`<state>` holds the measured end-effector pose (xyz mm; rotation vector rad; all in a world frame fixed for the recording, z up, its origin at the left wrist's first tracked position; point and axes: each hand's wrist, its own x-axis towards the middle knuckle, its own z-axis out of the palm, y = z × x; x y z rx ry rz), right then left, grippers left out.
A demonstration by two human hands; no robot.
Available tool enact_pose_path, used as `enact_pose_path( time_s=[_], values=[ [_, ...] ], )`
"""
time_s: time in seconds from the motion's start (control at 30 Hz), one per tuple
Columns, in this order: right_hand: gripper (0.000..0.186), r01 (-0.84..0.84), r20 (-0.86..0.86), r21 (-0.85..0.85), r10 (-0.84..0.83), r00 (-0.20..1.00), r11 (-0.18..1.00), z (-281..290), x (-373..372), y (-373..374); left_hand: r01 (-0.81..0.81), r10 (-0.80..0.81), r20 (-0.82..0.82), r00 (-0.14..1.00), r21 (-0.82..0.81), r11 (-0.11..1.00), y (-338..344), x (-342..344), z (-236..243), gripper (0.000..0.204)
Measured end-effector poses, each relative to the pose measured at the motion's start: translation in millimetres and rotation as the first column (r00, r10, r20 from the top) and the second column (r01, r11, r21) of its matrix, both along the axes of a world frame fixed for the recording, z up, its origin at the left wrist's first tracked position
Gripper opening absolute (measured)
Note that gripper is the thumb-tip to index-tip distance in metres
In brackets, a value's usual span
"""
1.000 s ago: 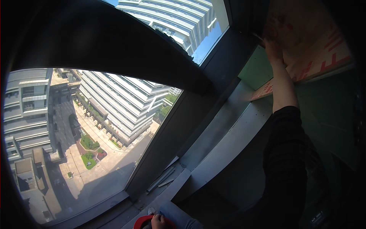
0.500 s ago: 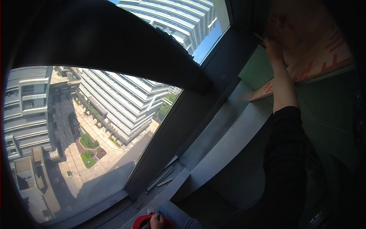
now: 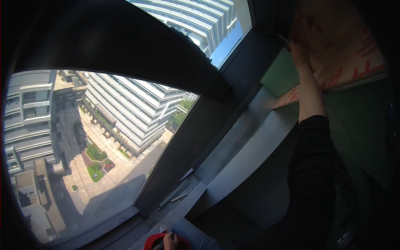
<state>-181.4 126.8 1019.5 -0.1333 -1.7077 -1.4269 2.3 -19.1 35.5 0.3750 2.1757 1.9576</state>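
Note:
My right arm, in a black sleeve, stretches up at the right. My right hand (image 3: pixel 301 54) is closed round a thin pale rod-like piece (image 3: pixel 283 38), whose end sticks out toward the dark frame; its kind is too small to tell. The hand is at the edge of a brown board with red printing (image 3: pixel 333 46), beside a green panel (image 3: pixel 280 74). At the bottom edge, my left hand (image 3: pixel 170 241) is closed on the rim of a red, rounded thing with a dark middle (image 3: pixel 152 241), partly cut off by the picture edge.
Large window panes (image 3: pixel 125 125) in dark frames (image 3: pixel 179 137) fill the left, with buildings and a street far below. A curved grey metal strip (image 3: pixel 246 166) runs along the sill. Loose thin strips (image 3: pixel 175 193) lie near the frame. A jeans-clad leg (image 3: pixel 189 235) shows at the bottom.
The view has shifted very slightly. Both hands stay in about the same places, with the same grips.

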Motion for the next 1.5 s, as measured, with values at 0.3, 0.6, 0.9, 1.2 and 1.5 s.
enact_pose_path(
  time_s=[0.3, 0.6, 0.9, 1.2, 1.5],
  values=[
    [0.019, 0.023, 0.026, 0.013, -0.023, 0.999, 1.0, 0, 2, 1, 0.033, -0.034, 0.07, 0.997, 0.008, 0.999, -9, 1, 21, 0.019],
    [0.02, 0.043, -0.044, 0.0, -0.043, 0.998, 0.999, 16, -10, 23, 0.047, -0.049, 0.11, 0.993, 0.019, 0.999, -21, -3, 43, 0.019],
    [0.02, 0.027, -0.04, 0.001, -0.027, 0.999, 1.0, 9, -10, 18, 0.019, -0.019, 0.036, 0.999, 0.003, 1.0, -14, 6, 19, 0.019],
    [0.02, -0.028, 0.012, 0.001, 0.028, 1.0, 1.0, 5, 5, 3, -0.041, 0.042, -0.062, 0.997, 0.01, 0.999, 1, 0, 3, 0.019],
    [0.021, -0.012, 0.033, -0.05, 0.014, 0.999, 0.999, 18, -7, 16, -0.016, 0.017, -0.043, 0.999, 0.013, 1.0, -5, 2, 8, 0.021]
  ],
)
